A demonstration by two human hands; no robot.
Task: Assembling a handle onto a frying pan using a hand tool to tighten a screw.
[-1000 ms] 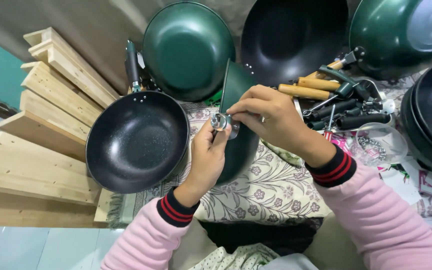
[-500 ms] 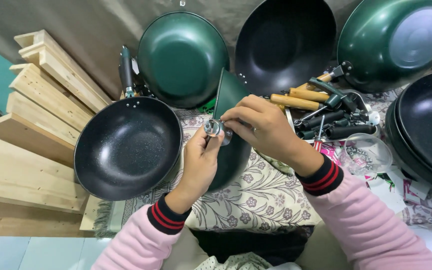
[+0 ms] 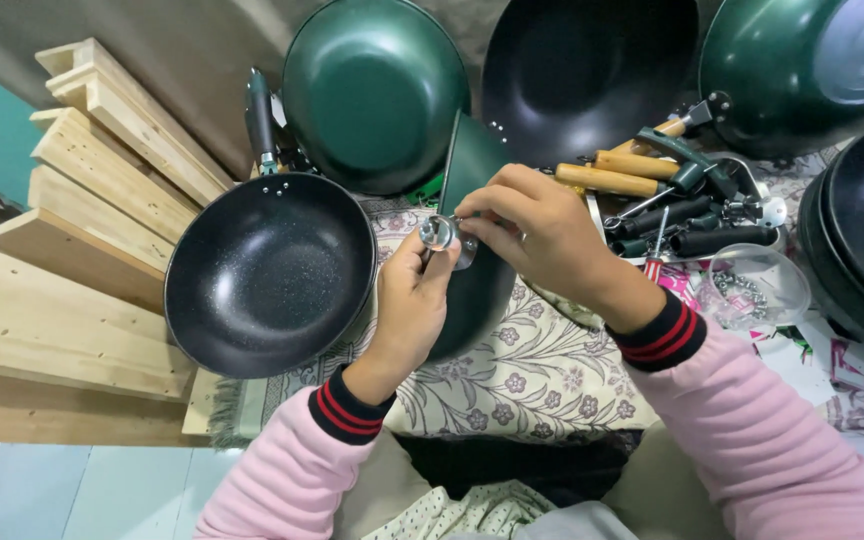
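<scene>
A green pan [image 3: 476, 180] stands on its edge in front of me, seen side-on, over a floral cloth [image 3: 522, 385]. My left hand [image 3: 409, 305] comes up from below and pinches a small shiny metal fitting [image 3: 441, 233] at the pan's rim. My right hand [image 3: 542, 235] reaches in from the right, its fingers closed on the same fitting and the pan's edge. Both wrists wear pink sleeves with red-striped dark cuffs.
A black handled pan [image 3: 270, 272] lies left of my hands. Green and black woks [image 3: 372, 90] lean at the back and right. Wooden-handled tools [image 3: 642, 185] and a clear bowl of small metal parts [image 3: 752, 285] sit to the right. Pale wooden planks [image 3: 62, 260] are stacked left.
My hands stay at the metal fitting on the pan's rim, with only slight finger shifts. The view has moved a little.
</scene>
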